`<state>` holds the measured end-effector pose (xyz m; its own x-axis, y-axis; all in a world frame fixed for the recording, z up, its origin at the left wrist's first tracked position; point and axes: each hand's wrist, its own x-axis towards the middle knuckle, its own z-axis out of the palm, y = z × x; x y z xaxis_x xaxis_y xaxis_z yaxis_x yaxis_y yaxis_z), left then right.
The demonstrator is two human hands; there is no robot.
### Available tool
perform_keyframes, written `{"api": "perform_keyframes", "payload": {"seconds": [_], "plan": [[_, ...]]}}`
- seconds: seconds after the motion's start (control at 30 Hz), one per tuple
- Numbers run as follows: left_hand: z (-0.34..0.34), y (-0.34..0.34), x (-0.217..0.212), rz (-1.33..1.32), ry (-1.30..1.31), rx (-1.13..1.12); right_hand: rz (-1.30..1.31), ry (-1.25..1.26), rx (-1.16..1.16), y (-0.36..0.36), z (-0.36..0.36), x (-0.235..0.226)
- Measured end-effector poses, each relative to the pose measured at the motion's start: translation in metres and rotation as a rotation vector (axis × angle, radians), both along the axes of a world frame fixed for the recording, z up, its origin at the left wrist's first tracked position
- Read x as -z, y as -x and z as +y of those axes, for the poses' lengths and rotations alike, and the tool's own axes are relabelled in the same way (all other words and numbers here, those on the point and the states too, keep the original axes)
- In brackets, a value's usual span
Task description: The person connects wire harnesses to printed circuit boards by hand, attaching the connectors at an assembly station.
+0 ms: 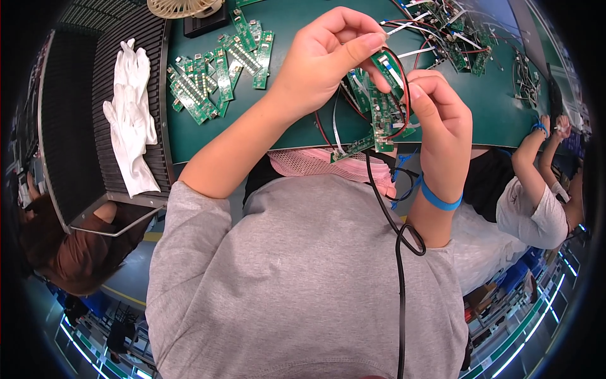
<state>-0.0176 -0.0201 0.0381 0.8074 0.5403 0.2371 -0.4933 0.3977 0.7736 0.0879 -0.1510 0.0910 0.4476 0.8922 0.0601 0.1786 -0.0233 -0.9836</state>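
Note:
My left hand (328,57) pinches the top end of a narrow green circuit board (386,66) between thumb and fingers. My right hand (439,117), with a blue band on its wrist, grips the same assembly from the right, where a larger green board (382,117) hangs below. Red and black wires (404,95) loop around the boards between the two hands. Another small board (353,148) dangles at the bottom on a white ribbon. The hands are held above a green work mat (284,126).
Loose green circuit boards (214,76) lie on the mat at left; a tangle of wired boards (454,31) is at top right. White gloves (129,114) rest on a black ribbed tray. A black cable (400,265) hangs down. Another person's arms (536,145) work at right.

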Motion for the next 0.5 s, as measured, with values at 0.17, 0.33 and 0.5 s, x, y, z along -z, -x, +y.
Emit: {"api": "perform_keyframes", "payload": {"seconds": [0.17, 0.33, 0.5], "plan": [[-0.0008, -0.0012, 0.0011, 0.010, 0.002, -0.010, -0.011, -0.014, 0.006, 0.0007, -0.0001, 0.0010], [-0.0011, -0.0024, 0.0024, 0.005, 0.000, 0.001, 0.044, -0.017, 0.022, 0.0001, -0.0005, 0.0023], [-0.0017, -0.0012, 0.0009, 0.007, -0.006, -0.006, 0.037, -0.028, 0.014, 0.0007, 0.0006, 0.0025]]}}
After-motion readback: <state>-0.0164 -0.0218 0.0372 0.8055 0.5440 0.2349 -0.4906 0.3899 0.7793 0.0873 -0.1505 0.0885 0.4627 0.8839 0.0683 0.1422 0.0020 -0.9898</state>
